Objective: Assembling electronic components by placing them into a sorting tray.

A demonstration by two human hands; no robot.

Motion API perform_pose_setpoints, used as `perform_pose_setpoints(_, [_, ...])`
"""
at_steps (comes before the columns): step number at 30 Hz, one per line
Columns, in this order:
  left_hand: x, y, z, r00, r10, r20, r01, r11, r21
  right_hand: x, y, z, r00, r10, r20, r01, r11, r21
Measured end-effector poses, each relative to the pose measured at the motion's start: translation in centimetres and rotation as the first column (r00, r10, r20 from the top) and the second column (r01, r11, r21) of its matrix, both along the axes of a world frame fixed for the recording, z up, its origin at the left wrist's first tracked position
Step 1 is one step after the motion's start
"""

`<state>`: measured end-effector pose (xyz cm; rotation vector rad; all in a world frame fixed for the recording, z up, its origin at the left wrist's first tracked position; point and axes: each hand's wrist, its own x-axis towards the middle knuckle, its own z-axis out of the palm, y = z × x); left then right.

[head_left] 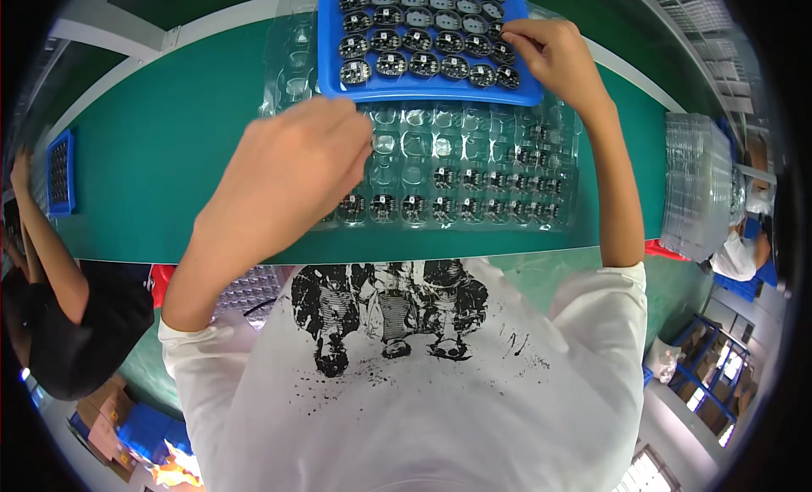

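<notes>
A blue tray at the far side of the table holds rows of small rounded circuit boards. At its right edge my right hand has thumb and fingers pinched on a circuit board. In front of it lies a clear plastic blister tray, with similar boards in its nearest rows and along its right side. Over the left part of this blister tray is my left hand, its fingers curled closed; the hand hides whatever is between them.
The green table has its near edge against me. Stacked clear trays stand at the right. Another blue tray lies at the far left, beside a person in a black shirt. Another clear sheet lies under the blue tray.
</notes>
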<state>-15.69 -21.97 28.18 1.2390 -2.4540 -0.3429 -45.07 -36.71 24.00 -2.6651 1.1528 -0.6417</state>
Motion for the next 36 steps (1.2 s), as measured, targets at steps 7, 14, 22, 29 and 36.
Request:
perform_pose_setpoints(7, [-1.3,-8.5,-0.2,0.985,0.027,-0.168,-0.045,0.993,-0.106,-1.3,2.7,1.8,0.963,-0.154,0.222,0.095,0.962,0.256])
perform_pose_setpoints(14, [-2.2,-11.7,-1.3,0.997,0.017,-0.077,-0.029,0.988,-0.150,-4.9,8.2,2.5,0.970,-0.242,0.001,0.225,0.903,0.366])
perform_pose_setpoints(22, [-2.0,-12.4,-2.8,1.000,0.017,-0.024,-0.021,0.989,-0.149,-4.0,10.4,2.1,0.984,-0.136,-0.118,0.171,0.915,0.367])
perform_pose_setpoints(29, [-2.2,-12.1,-1.7,1.000,0.002,0.022,0.003,0.979,-0.206,-3.5,9.9,2.3,0.960,-0.102,-0.259,0.176,0.943,0.283])
perform_pose_setpoints(36, [-3.2,-12.5,-1.4,0.973,0.019,0.230,0.041,0.966,-0.254,-2.8,7.4,6.4,0.988,-0.112,-0.105,0.138,0.950,0.281])
